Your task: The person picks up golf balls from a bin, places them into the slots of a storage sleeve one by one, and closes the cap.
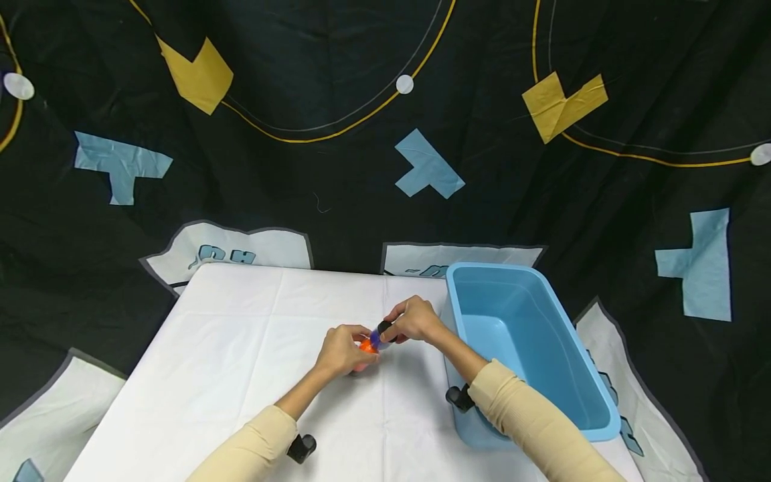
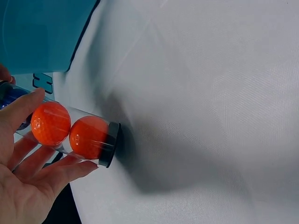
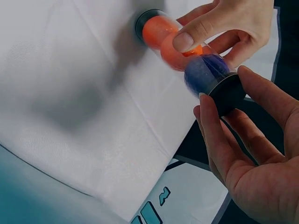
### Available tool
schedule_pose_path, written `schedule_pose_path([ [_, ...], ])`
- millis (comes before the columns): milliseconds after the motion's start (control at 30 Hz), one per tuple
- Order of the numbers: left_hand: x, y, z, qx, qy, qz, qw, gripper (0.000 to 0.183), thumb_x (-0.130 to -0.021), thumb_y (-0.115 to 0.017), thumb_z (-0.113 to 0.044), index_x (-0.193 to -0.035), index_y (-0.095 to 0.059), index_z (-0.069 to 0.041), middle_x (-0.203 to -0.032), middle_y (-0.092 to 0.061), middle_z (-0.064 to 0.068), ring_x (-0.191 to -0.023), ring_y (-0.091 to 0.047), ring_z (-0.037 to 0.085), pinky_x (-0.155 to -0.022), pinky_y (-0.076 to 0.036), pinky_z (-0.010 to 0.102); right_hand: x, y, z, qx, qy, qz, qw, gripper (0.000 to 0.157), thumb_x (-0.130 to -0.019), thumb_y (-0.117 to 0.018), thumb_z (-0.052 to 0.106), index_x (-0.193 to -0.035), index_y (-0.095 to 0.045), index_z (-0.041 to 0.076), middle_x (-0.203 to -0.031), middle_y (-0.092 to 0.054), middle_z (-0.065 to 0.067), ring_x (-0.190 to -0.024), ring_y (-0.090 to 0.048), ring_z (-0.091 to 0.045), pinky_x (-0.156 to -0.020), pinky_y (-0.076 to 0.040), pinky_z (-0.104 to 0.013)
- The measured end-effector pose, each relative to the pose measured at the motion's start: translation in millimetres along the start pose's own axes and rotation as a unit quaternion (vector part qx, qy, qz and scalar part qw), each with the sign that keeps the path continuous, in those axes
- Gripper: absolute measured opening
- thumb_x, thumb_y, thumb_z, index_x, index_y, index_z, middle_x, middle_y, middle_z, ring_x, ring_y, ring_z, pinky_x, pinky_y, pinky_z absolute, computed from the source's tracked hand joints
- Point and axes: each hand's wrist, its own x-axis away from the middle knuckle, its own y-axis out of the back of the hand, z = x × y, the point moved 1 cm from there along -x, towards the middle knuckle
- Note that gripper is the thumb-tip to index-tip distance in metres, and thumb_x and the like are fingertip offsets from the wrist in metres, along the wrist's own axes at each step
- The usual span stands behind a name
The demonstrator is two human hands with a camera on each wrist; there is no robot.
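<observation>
A clear tube (image 2: 65, 140) with black end caps holds two orange balls (image 2: 50, 123) and a blue ball (image 3: 205, 74) in a row. My left hand (image 1: 342, 349) grips the tube around its middle, thumb on one side and fingers on the other. At the blue ball's end, my right hand (image 1: 414, 320) pinches the black cap (image 3: 227, 94) between thumb and fingers. The other black cap (image 2: 110, 144), beside an orange ball, points down toward the white cloth. In the head view the hands cover much of the tube.
A light blue plastic bin (image 1: 494, 335) stands on the right of the white-covered table (image 1: 241, 375), beside my right forearm. Behind the table hangs a black cloth (image 1: 337, 194) with tape shapes and yellow cords.
</observation>
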Motion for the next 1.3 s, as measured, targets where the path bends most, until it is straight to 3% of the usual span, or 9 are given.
schedule_pose_path([
  [267,-0.5,1.9,-0.2,0.012,-0.007,-0.001,0.9999,0.041,-0.065,-0.095,-0.024,-0.101,-0.078,-0.012,-0.097,-0.079,0.010,-0.094,-0.072,0.029,-0.082,-0.058,0.042,1.1,0.1,7.3,-0.001,0.005,-0.010,1.000,0.025,-0.068,-0.091,0.004,-0.090,-0.079,0.001,-0.086,-0.075,-0.015,-0.066,-0.076,-0.024,-0.061,-0.060,-0.029],
  [533,-0.5,3.1,-2.9,0.016,-0.001,-0.003,0.9999,0.041,-0.065,-0.095,-0.024,-0.100,-0.078,-0.012,-0.098,-0.079,0.010,-0.097,-0.073,0.031,-0.082,-0.058,0.042,-0.1,1.2,10.3,0.002,-0.003,-0.009,1.000,0.026,-0.066,-0.092,0.002,-0.089,-0.079,0.000,-0.087,-0.075,-0.016,-0.066,-0.076,-0.024,-0.061,-0.061,-0.030],
  [867,-0.4,2.1,-3.3,0.009,-0.020,-0.011,0.9997,0.040,-0.064,-0.095,-0.021,-0.100,-0.079,-0.011,-0.097,-0.079,0.009,-0.096,-0.073,0.030,-0.085,-0.057,0.044,1.8,-1.0,6.0,-0.002,-0.009,0.003,1.000,0.023,-0.070,-0.091,0.005,-0.089,-0.079,0.000,-0.086,-0.077,-0.014,-0.066,-0.076,-0.024,-0.070,-0.062,-0.036],
  [1133,2.3,-0.1,0.1,0.006,-0.013,-0.011,0.9998,0.040,-0.065,-0.095,-0.024,-0.100,-0.079,-0.012,-0.096,-0.079,0.007,-0.087,-0.072,0.021,-0.081,-0.057,0.040,3.3,-3.4,3.4,-0.003,-0.005,0.001,1.000,0.022,-0.069,-0.091,0.004,-0.087,-0.079,0.001,-0.083,-0.076,-0.014,-0.066,-0.076,-0.025,-0.064,-0.061,-0.031],
  [1300,3.5,0.4,1.2,0.010,-0.009,-0.008,0.9999,0.041,-0.064,-0.095,-0.026,-0.099,-0.078,-0.012,-0.096,-0.079,0.007,-0.087,-0.072,0.021,-0.080,-0.058,0.039,2.7,-5.9,4.4,0.000,-0.001,-0.003,1.000,0.024,-0.068,-0.092,0.004,-0.087,-0.079,0.000,-0.085,-0.075,-0.014,-0.065,-0.076,-0.024,-0.064,-0.061,-0.031],
])
